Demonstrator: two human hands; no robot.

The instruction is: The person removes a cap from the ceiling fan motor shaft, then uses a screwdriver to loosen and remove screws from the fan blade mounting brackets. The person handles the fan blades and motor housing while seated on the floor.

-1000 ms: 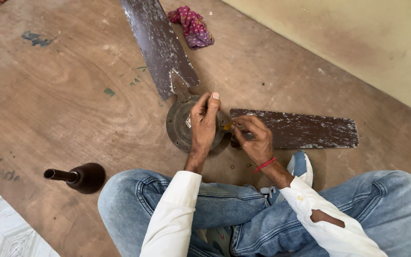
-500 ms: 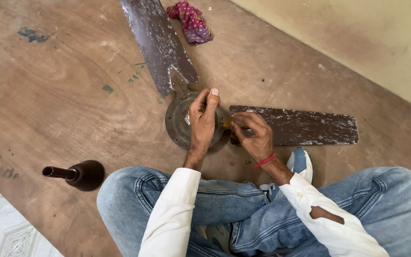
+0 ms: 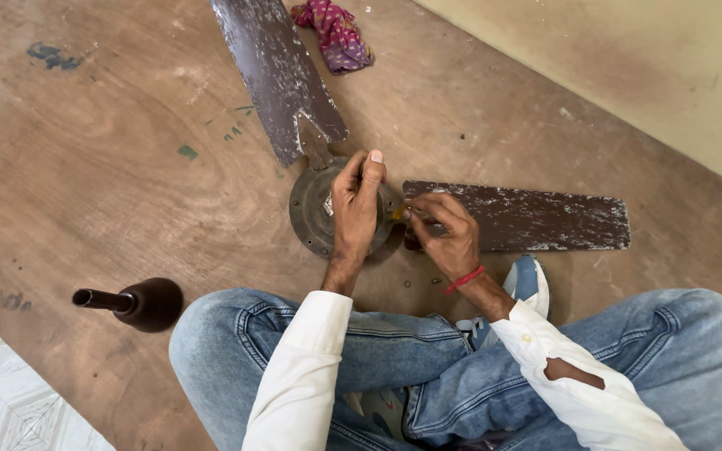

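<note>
On brown floor, hands atop fan hub

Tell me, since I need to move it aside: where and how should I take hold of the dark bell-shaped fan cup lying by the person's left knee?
Probably best by its narrow tube neck, coming from the left. The dark bell-shaped cup lies on its side on the floor, its neck pointing left and clear of the knee; the wide bell end looks too broad and smooth for a sure grasp.

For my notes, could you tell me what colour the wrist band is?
Red, on the right hand's wrist band, head view.
</note>
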